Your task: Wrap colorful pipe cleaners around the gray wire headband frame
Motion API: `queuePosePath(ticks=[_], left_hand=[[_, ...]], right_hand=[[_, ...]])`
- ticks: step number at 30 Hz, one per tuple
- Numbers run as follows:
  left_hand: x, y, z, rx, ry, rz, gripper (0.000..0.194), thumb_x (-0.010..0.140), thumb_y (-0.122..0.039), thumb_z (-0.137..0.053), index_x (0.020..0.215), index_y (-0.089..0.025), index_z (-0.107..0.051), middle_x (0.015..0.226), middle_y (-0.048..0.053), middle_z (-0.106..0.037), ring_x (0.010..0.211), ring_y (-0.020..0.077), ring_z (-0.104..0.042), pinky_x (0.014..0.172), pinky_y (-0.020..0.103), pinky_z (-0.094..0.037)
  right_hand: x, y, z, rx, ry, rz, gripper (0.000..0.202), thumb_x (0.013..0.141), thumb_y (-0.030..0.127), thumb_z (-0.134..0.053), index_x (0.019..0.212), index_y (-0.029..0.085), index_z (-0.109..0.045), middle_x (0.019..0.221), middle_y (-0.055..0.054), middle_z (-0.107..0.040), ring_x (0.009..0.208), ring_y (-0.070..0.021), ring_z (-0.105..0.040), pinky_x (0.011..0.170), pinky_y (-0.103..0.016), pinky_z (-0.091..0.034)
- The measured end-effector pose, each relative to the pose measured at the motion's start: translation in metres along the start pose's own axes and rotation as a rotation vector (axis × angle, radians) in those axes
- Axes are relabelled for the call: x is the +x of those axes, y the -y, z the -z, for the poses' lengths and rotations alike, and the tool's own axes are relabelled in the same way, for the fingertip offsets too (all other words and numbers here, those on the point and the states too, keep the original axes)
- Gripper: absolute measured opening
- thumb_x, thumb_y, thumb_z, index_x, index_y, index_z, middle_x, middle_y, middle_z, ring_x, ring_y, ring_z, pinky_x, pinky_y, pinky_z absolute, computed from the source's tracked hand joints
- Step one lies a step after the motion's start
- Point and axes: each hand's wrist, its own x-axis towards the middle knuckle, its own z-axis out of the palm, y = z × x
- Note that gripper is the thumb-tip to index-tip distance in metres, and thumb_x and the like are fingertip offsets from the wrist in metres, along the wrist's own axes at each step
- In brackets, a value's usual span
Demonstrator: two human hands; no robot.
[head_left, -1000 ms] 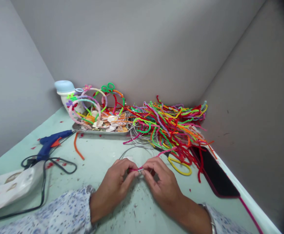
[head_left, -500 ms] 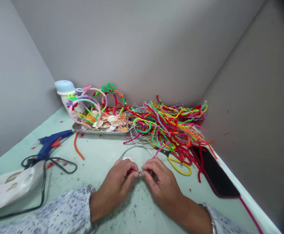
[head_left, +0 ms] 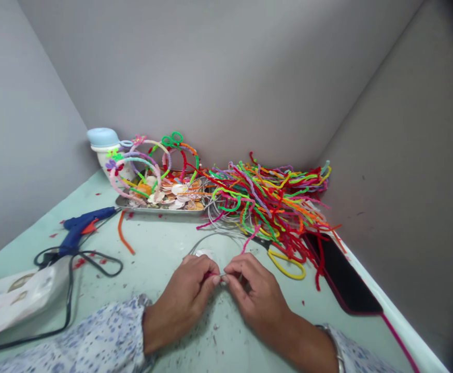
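Note:
Close together near the table's middle, my left hand [head_left: 185, 292] and my right hand [head_left: 259, 295] are both closed in a pinch, fingertips almost touching. Between them runs a thin grey wire, part of a hoop [head_left: 214, 234] that arches up behind the hands. A bit of pink shows under my left fingers. Out of the top of my right hand rises a pink pipe cleaner [head_left: 250, 240], its lower part hidden by the fingers. How the pipe cleaner meets the wire is covered by my fingertips.
Behind lie a pile of coloured pipe cleaners [head_left: 273, 202], yellow-handled scissors [head_left: 287, 265] and a metal tray [head_left: 160, 211] of shells with decorated headbands [head_left: 135, 160]. At left are a blue glue gun [head_left: 79, 230] with its cord and a white bag [head_left: 20, 300]. A black phone-like slab [head_left: 349, 280] lies right.
The pink pipe cleaner's free end has swung left and stands more upright. My right fingers have shifted slightly at the wire; my left hand has barely moved.

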Motion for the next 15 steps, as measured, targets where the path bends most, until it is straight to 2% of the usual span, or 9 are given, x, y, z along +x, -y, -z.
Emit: queuePosePath(ticks=[9, 15], left_hand=[[0.0013, -0.0009, -0.0010, 0.015, -0.027, 0.005, 0.013, 0.091, -0.023, -0.046, 0.084, -0.019, -0.056, 0.081, 0.003, -0.060, 0.081, 0.0207, -0.050, 0.077, 0.034, -0.039], [0.0008, -0.0031, -0.0003, 0.007, -0.026, 0.007, 0.017, 0.093, -0.024, -0.044, 0.083, -0.019, -0.056, 0.082, 0.003, -0.059, 0.082, 0.0202, -0.050, 0.078, 0.034, -0.038]], right_hand=[[-0.0010, -0.0029, -0.0012, 0.003, 0.012, -0.023, 0.009, 0.087, 0.014, -0.054, 0.091, 0.020, -0.059, 0.088, -0.005, -0.060, 0.082, -0.0176, -0.058, 0.071, -0.029, -0.047], [-0.0006, -0.0023, -0.0014, -0.001, 0.007, -0.024, 0.009, 0.087, 0.013, -0.054, 0.091, 0.020, -0.059, 0.089, -0.005, -0.060, 0.083, -0.0177, -0.059, 0.072, -0.029, -0.047]])
